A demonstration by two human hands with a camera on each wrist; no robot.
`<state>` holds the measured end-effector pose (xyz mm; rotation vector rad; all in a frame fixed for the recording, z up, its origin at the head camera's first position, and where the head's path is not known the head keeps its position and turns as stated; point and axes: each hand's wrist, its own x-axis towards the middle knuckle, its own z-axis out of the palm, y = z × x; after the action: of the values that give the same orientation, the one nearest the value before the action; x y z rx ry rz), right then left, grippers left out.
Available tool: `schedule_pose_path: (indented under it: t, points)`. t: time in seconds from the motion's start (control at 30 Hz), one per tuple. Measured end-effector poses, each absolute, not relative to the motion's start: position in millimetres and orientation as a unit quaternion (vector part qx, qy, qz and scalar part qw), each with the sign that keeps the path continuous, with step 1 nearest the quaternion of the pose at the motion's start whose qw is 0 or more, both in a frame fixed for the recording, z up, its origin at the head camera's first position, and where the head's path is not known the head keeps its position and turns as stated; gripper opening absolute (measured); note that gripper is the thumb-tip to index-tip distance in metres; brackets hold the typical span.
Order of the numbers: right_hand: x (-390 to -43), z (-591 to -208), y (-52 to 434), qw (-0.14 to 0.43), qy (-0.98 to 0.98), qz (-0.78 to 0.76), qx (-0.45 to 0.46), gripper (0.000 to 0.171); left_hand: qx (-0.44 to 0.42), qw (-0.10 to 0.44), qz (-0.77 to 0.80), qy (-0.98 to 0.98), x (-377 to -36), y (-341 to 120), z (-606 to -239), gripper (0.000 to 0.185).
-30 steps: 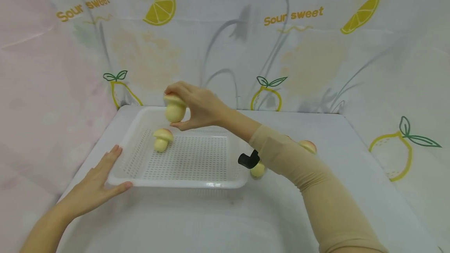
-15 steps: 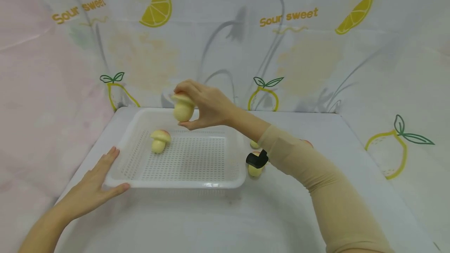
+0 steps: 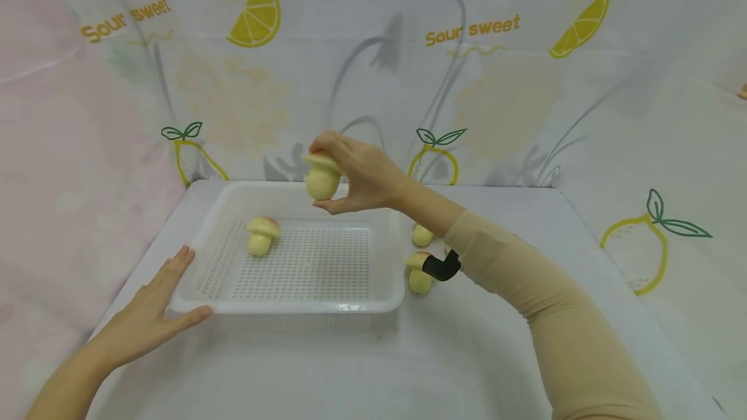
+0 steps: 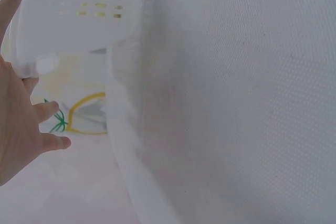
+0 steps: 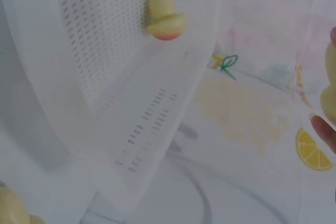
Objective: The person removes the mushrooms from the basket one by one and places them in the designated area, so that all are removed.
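While my right hand (image 3: 356, 174) pinches the toy mushroom (image 3: 322, 178) by its cap and stem, it has drifted to the right over the last second: a moment ago it hung above the far left part of the tray (image 3: 292, 306), and now it hangs above the tray's far rim, nearer the middle. The mushroom has not come down at all; my fingers are curled round it as tightly as before, and it hangs clear of the tray floor. I judge I am picking a spot to set it down, away from the second mushroom (image 3: 262, 234) that already stands in the tray's far left corner.

My left hand (image 3: 153, 306) has not moved. It lies flat with straight fingers against the near left corner of the tray, the thumb along the front rim, steadying it and holding nothing.

Outside the tray, just beside its right wall, two more mushrooms (image 3: 418, 272) wait on the desk; a third may lie behind my sleeve (image 3: 543, 316), but I cannot tell from here.

The desk (image 3: 362, 368) is covered in plain white cloth. Pale sheeting printed with lemons and the words "Sour sweet" (image 3: 473, 28) hangs behind it, with a pinkish sheet on the left
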<state>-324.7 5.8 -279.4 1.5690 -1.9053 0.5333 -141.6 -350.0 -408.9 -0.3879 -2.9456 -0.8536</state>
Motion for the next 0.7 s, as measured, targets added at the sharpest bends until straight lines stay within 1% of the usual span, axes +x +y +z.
schedule_pose_path:
  t: [0.3, 0.7]
  points:
    - [-324.4, -279.6, 27.0, 0.329, -0.726, 0.2, 0.57, 0.073, -0.125, 0.023, -0.274, -0.953, -144.0, -350.0, -408.4, 0.096]
    - [-325.7, -282.6, 47.2, 0.333, -0.721, 0.211, 0.57, 0.073, -0.119, 0.009, -0.274, -0.954, -143.6, -350.7, -407.9, 0.095]
